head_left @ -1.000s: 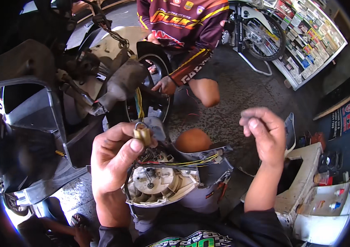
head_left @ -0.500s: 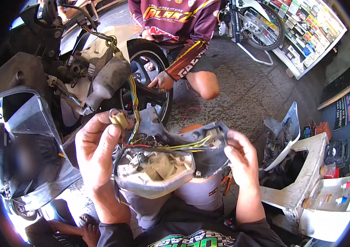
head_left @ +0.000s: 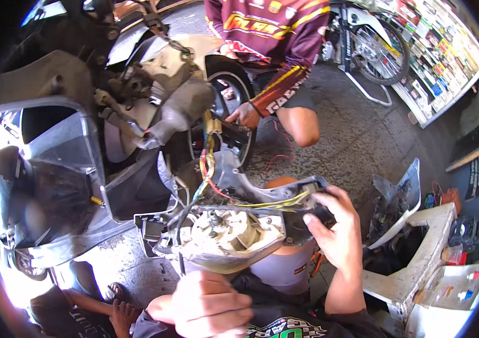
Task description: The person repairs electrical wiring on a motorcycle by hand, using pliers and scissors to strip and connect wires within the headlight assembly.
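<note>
A grey plastic housing (head_left: 250,186) with an off-white lamp unit (head_left: 228,234) rests over my lap, yellow, red and black wires running across it. My right hand (head_left: 335,225) grips the housing's right end beside a connector (head_left: 307,200). My left hand (head_left: 211,304) is low, just below the lamp unit, fingers curled and blurred; anything inside it is hidden. A yellow connector (head_left: 213,125) is up by the scooter's grey cylindrical part (head_left: 180,107), among hanging wires.
A partly stripped scooter (head_left: 53,79) fills the left. A person in maroon (head_left: 273,34) crouches at its wheel; another person (head_left: 76,304) sits lower left. A motorbike wheel (head_left: 380,56), a sticker-covered board (head_left: 442,67), loose panels (head_left: 403,197) and a worn white stool (head_left: 380,287) are at the right.
My left hand has let go of the yellow connector and dropped toward my body. My right hand, raised and free a second ago, took hold of the housing's right end. The view shifted slightly.
</note>
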Demonstrator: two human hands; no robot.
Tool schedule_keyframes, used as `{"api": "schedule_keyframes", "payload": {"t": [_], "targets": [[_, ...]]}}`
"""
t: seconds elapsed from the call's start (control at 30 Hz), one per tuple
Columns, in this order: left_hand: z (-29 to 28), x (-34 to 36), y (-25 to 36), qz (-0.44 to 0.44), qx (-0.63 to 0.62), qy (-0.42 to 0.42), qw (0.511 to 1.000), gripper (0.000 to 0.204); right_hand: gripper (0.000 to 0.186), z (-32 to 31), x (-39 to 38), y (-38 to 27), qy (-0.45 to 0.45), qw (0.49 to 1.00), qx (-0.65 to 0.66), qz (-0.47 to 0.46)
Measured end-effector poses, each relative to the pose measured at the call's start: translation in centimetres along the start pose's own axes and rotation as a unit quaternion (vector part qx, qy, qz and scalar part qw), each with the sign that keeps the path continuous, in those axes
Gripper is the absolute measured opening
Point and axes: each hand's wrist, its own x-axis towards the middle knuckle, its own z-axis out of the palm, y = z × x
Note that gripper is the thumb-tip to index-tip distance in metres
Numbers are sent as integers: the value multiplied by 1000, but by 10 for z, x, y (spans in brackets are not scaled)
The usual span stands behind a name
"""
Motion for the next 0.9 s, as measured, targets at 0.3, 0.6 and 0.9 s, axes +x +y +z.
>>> {"api": "schedule_keyframes", "payload": {"t": [0.3, 0.6, 0.9], "targets": [[42, 19, -4, -44, 85, -248, 964, 40, 36, 21, 1, -12, 16, 999, 0, 29], [84, 53, -15, -210, 284, -332, 875, 45, 33, 20, -7, 5, 87, 993, 31, -74], [89, 59, -11, -240, 278, -330, 869, 28, 52, -64, -30, 118, 137, 953, 173, 210]]}}
